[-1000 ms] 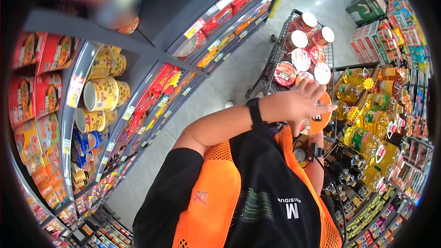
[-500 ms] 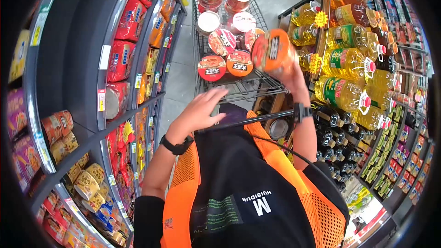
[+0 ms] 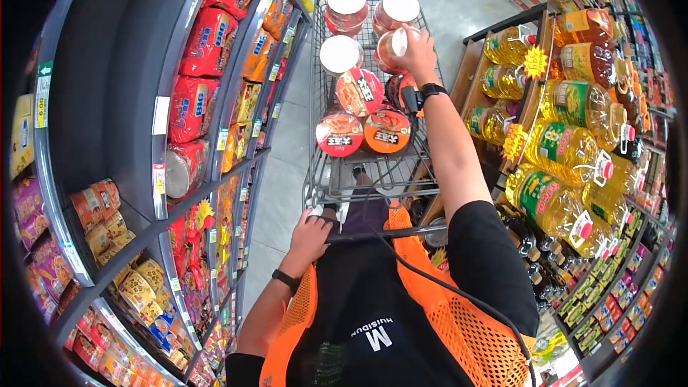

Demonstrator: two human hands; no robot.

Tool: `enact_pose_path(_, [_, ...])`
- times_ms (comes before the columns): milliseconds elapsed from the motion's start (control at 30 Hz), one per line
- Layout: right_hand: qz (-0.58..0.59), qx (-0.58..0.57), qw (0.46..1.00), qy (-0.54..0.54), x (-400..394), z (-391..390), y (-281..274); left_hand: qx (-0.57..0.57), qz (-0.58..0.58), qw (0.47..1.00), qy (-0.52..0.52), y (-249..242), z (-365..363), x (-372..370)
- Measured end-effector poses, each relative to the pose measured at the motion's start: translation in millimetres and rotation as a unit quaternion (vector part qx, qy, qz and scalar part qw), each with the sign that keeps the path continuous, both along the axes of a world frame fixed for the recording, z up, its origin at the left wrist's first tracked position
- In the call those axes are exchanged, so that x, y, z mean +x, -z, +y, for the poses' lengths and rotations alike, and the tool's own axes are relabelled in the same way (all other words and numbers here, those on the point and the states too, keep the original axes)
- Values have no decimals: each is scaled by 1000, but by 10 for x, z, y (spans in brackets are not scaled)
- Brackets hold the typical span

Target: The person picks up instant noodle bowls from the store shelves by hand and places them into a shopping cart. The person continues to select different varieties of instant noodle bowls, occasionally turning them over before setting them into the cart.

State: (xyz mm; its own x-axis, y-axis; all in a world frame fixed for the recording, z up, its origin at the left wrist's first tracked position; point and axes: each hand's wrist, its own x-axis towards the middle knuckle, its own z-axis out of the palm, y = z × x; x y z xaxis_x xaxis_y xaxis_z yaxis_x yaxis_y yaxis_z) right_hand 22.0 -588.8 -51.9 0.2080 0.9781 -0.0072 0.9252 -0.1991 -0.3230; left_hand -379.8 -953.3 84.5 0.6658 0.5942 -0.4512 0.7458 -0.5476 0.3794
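My right hand (image 3: 418, 54) reaches over the far right part of the shopping cart (image 3: 319, 93), fingers closed around a white-topped instant noodle tub (image 3: 389, 52). My left hand (image 3: 310, 235) is curled over the left end of the cart handle (image 3: 373, 235). Nearer in the cart are tubs with printed lids: a red one (image 3: 339, 135), an orange one (image 3: 387, 130) and a red-and-white one (image 3: 360, 92). Other tubs, one white-topped (image 3: 342, 54), stand at the far end. My right wrist partly covers a darker tub (image 3: 401, 89).
To the left, a shelf rack (image 3: 161, 100) carries red noodle packs (image 3: 209, 41) and tubs. To the right stands a display of large oil bottles (image 3: 566, 142) with yellow price stars (image 3: 534, 62). Dark bottles (image 3: 527, 240) sit below. Grey floor (image 3: 276, 143) runs along the cart's left side.
My right hand has moved from the cart's near right side to a tub farther in. My left hand has dropped onto the handle. The lifted orange tub no longer shows separately.
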Motion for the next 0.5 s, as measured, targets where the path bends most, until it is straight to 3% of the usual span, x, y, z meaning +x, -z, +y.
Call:
enact_pose_path(67, [-30, -8, 999, -15, -57, -5, 254, 5, -2, 1000, -6, -52, 24, 17])
enact_pose_path(133, [-67, 60, 996, -5, -143, -22, 350, 27, -17, 999, -15, 18, 5, 20])
enact_pose_path(200, [-108, 68, 992, -4, -192, -122, 245, 21, -37, 999, -30, 20, 18, 2])
enact_pose_path(267, [-43, 53, 997, -31, 47, -312, 219, 6, -39, 998, -38, -12, 26, 5])
enact_pose_path(367, [46, 33, 997, -46, 350, -848, -157, 14, -48, 998, -35, 61, 5, -18])
enact_pose_path(400, [69, -22, 997, -39, 432, -1093, -378, 22, -51, 998, -31, 97, -13, -40])
enact_pose_path(467, [65, -5, 997, -48, 502, -1420, -818, 24, -55, 998, -24, 149, -25, -56])
enact_pose_path(500, [62, -18, 998, -18, 643, -2035, -864, 27, -57, 998, -21, 135, -53, -67])
